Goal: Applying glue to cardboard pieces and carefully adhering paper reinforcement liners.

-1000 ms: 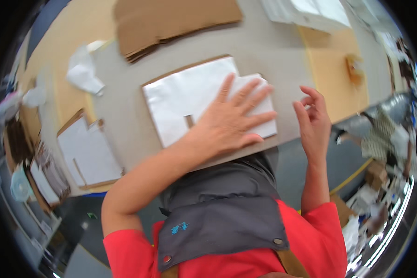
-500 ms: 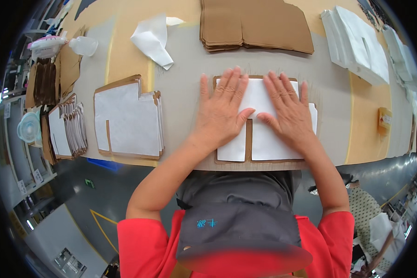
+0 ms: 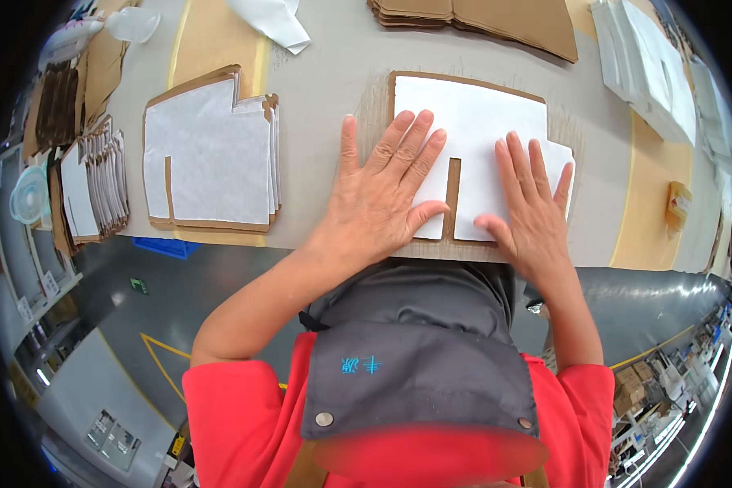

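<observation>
A white notched sheet (image 3: 468, 110) lies flat on a brown cardboard piece (image 3: 454, 191) of nearly the same outline. Brown shows through the narrow slot and along the edges. My left hand (image 3: 382, 187) rests palm down with fingers spread over the sheet's left part, its thumb by the slot. Fingers stretched out, my right hand (image 3: 535, 203) lies flat on the right part near the front edge. Neither hand grips anything. Left of them sits a stack of white-faced cardboard pieces (image 3: 207, 159) of similar shape.
Plain brown cardboard pieces (image 3: 496, 23) are stacked at the far side. White sheets (image 3: 647, 69) are piled at the far right, near a small yellowish block (image 3: 677, 205). A crumpled white sheet (image 3: 275, 20) and a clear plastic cup (image 3: 133, 25) lie far left. More faced pieces (image 3: 98, 183) stand at the left edge.
Both hands have slid toward me over the white sheet and moved farther apart, baring its far part. The whole view has shifted, so the table sits higher in the picture.
</observation>
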Tool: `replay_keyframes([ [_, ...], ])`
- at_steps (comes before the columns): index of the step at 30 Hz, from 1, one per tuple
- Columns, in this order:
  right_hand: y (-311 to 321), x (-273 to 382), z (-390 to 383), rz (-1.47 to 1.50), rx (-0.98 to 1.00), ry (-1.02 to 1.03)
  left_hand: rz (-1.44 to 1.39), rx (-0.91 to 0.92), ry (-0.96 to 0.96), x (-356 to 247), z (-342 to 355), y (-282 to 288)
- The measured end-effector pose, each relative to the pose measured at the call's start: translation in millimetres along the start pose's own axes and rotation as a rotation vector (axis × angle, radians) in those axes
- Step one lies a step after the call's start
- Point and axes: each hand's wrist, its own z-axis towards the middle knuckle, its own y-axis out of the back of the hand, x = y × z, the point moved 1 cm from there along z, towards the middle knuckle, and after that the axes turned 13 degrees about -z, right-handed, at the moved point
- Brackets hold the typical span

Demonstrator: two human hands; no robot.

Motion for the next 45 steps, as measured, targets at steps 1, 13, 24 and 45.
replay_keyframes([
  [1, 3, 4, -7, -0.004, 0.015, 0.024, -0.009, -0.005, 0.009, -3, -3, 3],
  [13, -7, 28, -43, -0.027, 0.075, 0.183, -0.018, 0.106, -0.145, -18, -48, -19],
  [24, 40, 6, 72, 0.482, -0.302, -0.008, -0.185, -0.389, 0.175, 35, -36, 18],
  [45, 13, 18, 139, 0.102, -0.486, 0.377, -0.457, -0.482, 0.124, 36, -24, 10],
])
